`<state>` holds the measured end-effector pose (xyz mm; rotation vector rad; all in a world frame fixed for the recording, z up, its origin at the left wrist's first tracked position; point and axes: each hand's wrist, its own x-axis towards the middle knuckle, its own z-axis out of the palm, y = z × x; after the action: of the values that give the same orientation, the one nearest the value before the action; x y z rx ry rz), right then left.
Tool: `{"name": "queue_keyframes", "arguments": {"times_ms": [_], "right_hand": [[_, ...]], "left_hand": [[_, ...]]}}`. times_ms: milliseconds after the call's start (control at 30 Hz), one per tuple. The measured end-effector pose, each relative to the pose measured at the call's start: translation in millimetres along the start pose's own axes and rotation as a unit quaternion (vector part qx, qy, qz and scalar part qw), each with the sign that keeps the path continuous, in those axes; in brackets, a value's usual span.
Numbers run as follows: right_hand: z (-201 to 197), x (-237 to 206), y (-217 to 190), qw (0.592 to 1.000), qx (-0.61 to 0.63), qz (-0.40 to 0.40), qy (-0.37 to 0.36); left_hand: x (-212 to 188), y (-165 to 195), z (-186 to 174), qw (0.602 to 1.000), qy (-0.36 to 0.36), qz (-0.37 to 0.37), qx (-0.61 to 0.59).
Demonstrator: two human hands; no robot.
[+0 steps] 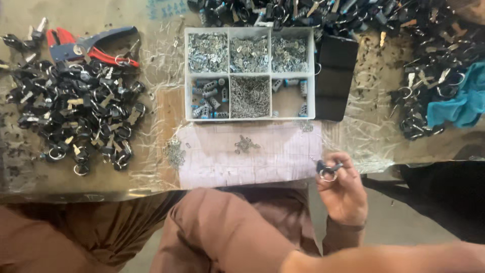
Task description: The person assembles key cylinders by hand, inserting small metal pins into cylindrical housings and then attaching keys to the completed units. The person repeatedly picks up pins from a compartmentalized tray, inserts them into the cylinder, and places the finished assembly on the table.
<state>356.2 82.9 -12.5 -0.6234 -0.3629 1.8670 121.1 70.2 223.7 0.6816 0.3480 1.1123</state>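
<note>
A small dark key with a metal ring (pixel 327 171) is pinched between the fingertips of the right hand (pixel 343 194). The hand is raised just off the near edge of the workbench (pixel 30 177), towards its right part; the ring hangs below the fingertips, and the fingers are closed on the key. The wrist and forearm run down towards the lower right of the view. The left hand is not seen; only a brown sleeve and knees are recorded along the bottom.

A pale sheet of paper (pixel 283 156) lies at the near edge of the workbench, just left of the held key. A small cluster of metal parts (pixel 245 145) rests on the sheet, and a second cluster (pixel 175 152) sits at its left edge.

Behind the sheet, a white compartment tray (pixel 249 74) is noted, six compartments: the three far ones hold silvery metal pieces, the near middle one holds fine silvery bits, and the near left and near right ones hold small grey cylinders. A black case (pixel 333 76) touches the tray's right side.

A large heap of black keys with rings (pixel 76 111) occupies the left part of the workbench, well apart from the hand. Red-and-blue pliers (pixel 91 45) lie at the far left. A further heap of keys (pixel 429 65) extends along the far edge and right side, with a blue cloth (pixel 459 103) near the right edge.
</note>
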Motion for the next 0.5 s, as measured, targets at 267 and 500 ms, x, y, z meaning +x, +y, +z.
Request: {"name": "queue_keyframes", "arguments": {"times_ms": [267, 500], "right_hand": [[27, -12, 5, 0.997, -0.079, -0.019, -0.014], [26, -20, 6, 0.993, -0.115, -0.001, -0.022]], "left_hand": [[-26, 39, -17, 0.979, 0.08, 0.167, 0.09], [-1, -35, 4, 0.992, -0.007, 0.098, 0.082]]}}
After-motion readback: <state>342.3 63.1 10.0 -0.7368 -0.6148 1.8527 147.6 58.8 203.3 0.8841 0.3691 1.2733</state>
